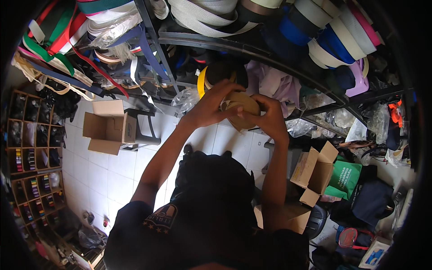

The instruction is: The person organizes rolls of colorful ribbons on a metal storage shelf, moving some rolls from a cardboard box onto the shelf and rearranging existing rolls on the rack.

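Observation:
A tan roll of strap [246, 101] is held up in front of the shelf between both hands. My left hand [215, 107] grips its left side, with the thumb stretched across the front face. My right hand [271, 118] is closed round its right edge, fingers bent over the rim. A loose strip hangs at the bottom of the roll. Just behind sit a yellow-edged dark roll [202, 82] and lilac ribbon [281, 83] in loose folds, partly hidden by my hands.
A black metal shelf rail [216, 43] crosses above my hands, with rolls of grey webbing [202, 15] over it. An open cardboard box [105, 126] stands at left and another box [315, 167] at right, beside a green bag [344, 179]. Wooden cubbyholes [33, 173] line the far left.

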Demonstrator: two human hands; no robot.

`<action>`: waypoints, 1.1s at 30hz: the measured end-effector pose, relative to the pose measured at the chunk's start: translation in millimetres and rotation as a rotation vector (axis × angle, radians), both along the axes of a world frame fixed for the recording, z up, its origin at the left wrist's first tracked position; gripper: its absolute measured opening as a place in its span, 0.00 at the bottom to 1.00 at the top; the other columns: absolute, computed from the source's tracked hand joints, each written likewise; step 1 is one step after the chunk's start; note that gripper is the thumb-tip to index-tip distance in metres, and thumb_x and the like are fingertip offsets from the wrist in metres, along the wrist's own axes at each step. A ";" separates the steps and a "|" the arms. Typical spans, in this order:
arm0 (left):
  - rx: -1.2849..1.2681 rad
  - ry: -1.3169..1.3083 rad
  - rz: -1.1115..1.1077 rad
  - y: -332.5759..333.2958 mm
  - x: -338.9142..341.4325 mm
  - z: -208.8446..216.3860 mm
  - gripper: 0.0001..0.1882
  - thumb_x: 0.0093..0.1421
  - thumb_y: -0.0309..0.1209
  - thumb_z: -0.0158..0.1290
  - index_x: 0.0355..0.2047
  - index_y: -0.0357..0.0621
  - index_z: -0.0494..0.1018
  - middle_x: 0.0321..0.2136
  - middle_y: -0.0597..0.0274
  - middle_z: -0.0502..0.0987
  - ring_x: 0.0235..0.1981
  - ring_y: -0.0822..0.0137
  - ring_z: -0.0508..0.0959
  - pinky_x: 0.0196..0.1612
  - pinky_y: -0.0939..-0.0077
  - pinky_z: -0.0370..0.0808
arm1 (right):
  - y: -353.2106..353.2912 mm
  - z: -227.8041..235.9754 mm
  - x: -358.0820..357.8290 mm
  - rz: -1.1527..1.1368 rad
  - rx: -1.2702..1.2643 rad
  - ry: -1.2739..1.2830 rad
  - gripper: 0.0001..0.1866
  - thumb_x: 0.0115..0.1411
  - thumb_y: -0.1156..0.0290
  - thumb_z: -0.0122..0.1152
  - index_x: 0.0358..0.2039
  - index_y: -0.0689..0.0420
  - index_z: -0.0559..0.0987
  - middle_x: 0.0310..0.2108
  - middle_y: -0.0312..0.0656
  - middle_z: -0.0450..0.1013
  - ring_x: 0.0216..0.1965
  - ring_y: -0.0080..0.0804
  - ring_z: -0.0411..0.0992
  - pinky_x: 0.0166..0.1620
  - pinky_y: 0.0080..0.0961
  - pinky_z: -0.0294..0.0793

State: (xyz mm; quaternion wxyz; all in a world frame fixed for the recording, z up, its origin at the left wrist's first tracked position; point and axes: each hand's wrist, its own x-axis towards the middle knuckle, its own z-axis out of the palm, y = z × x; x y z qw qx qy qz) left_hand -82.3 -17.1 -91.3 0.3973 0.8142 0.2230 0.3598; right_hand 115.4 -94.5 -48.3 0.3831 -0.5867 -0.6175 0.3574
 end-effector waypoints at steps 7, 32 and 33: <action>0.020 0.003 0.014 7.4 6.2 3.8 0.18 0.63 0.39 0.58 0.49 0.43 0.74 0.40 0.54 0.68 0.44 0.53 0.73 0.48 0.62 0.70 | -4.6 1.6 8.9 -0.022 -0.019 0.059 0.20 0.46 0.66 0.77 0.37 0.63 0.82 0.30 0.40 0.79 0.33 0.22 0.75 0.40 0.23 0.75; -0.381 -0.153 0.190 -21.5 19.3 -2.9 0.18 0.68 0.22 0.46 0.56 0.42 0.76 0.31 0.64 0.78 0.26 0.77 0.72 0.34 0.83 0.74 | -13.6 2.5 16.2 -0.284 0.051 0.212 0.18 0.47 0.70 0.77 0.37 0.65 0.82 0.31 0.42 0.81 0.32 0.24 0.78 0.40 0.21 0.77; -0.360 -0.187 0.181 -22.9 20.4 -7.5 0.18 0.68 0.21 0.45 0.56 0.42 0.75 0.34 0.63 0.79 0.28 0.76 0.75 0.37 0.81 0.75 | -13.2 0.7 15.8 -0.282 0.054 0.211 0.18 0.47 0.70 0.77 0.37 0.65 0.82 0.31 0.42 0.81 0.32 0.24 0.78 0.40 0.21 0.77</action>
